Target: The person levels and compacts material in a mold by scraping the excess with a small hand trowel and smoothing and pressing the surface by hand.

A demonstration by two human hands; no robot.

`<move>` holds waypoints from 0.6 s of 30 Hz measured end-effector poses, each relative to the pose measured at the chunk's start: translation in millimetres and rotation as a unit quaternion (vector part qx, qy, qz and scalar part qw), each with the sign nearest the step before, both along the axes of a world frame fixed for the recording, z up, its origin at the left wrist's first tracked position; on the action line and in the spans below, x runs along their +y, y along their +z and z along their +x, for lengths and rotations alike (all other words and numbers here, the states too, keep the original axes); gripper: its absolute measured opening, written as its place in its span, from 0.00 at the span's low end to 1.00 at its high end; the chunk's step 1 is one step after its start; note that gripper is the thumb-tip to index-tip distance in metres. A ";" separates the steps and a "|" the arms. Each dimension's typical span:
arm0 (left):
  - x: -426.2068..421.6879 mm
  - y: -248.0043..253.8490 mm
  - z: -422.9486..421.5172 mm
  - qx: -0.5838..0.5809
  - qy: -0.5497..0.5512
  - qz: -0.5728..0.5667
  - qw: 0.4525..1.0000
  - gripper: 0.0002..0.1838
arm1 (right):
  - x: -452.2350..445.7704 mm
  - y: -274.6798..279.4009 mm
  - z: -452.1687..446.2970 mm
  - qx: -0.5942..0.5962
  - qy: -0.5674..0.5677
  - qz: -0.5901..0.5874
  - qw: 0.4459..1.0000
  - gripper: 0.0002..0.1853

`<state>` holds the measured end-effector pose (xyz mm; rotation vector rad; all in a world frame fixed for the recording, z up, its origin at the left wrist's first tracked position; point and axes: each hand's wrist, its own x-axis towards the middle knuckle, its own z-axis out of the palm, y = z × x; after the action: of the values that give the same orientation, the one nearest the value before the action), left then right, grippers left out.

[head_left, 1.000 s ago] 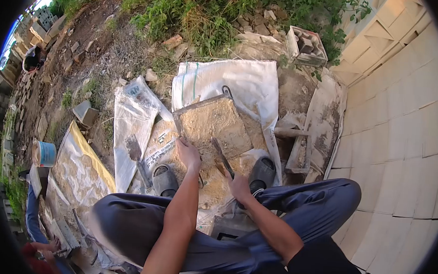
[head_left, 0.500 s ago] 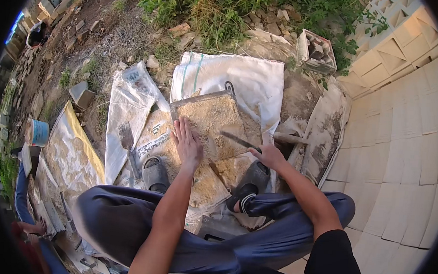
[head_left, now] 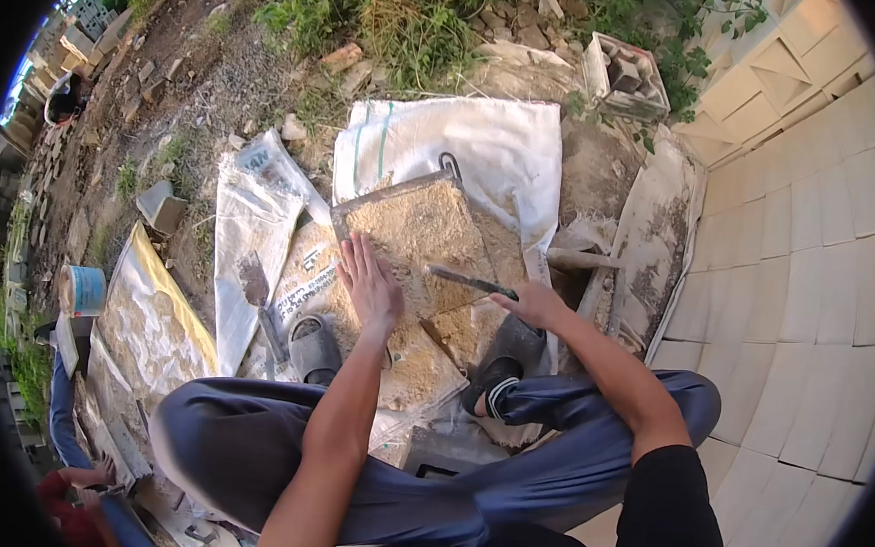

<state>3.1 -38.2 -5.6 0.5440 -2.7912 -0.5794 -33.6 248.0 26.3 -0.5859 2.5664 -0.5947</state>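
Between my feet lies a dark square mould (head_left: 393,190) filled with loose, tan, sandy material (head_left: 416,222). A looped metal handle (head_left: 450,164) rises at its far corner. My left hand (head_left: 371,288) lies flat, fingers stretched, on the mould's left side and the grit there. My right hand (head_left: 534,305) is closed round the dark grip of a long, narrow, flat-bladed tool (head_left: 457,278). The blade points left, low over the sandy surface; whether it touches I cannot tell. A dusty trowel (head_left: 256,288) rests on the sacking beside my left sandal.
White sacks (head_left: 476,135) spread under the mould. Right of it lies a wooden-handled tool (head_left: 584,258). Stacked pale blocks (head_left: 787,295) form a wall at right. A bucket (head_left: 83,292) and another person's hands (head_left: 95,475) are at left; a dusty crate-like mould (head_left: 625,76) sits farther back.
My right hand has turned the blade flatter and its tip has shifted slightly left over the sandy fill. My left hand stays flat on the mould. The whole view has shifted a little.
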 end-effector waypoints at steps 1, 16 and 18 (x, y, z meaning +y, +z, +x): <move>-2.1 0.6 -3.4 0.012 0.002 -0.004 1.000 0.28 | -3.2 3.2 -1.8 -0.037 0.003 0.030 0.999 0.38; 69.5 17.2 -28.9 0.017 -0.350 -0.033 0.936 0.46 | -94.8 217.9 -29.1 0.134 -0.222 -0.367 0.893 0.21; 66.4 28.0 -32.4 0.026 -0.369 -0.057 0.927 0.45 | -94.5 212.3 -22.7 0.108 -0.249 -0.383 0.883 0.21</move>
<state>-29.3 28.2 22.4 -0.5752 -2.8894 -0.5359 -56.3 153.5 238.6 -0.2047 2.6238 -1.8609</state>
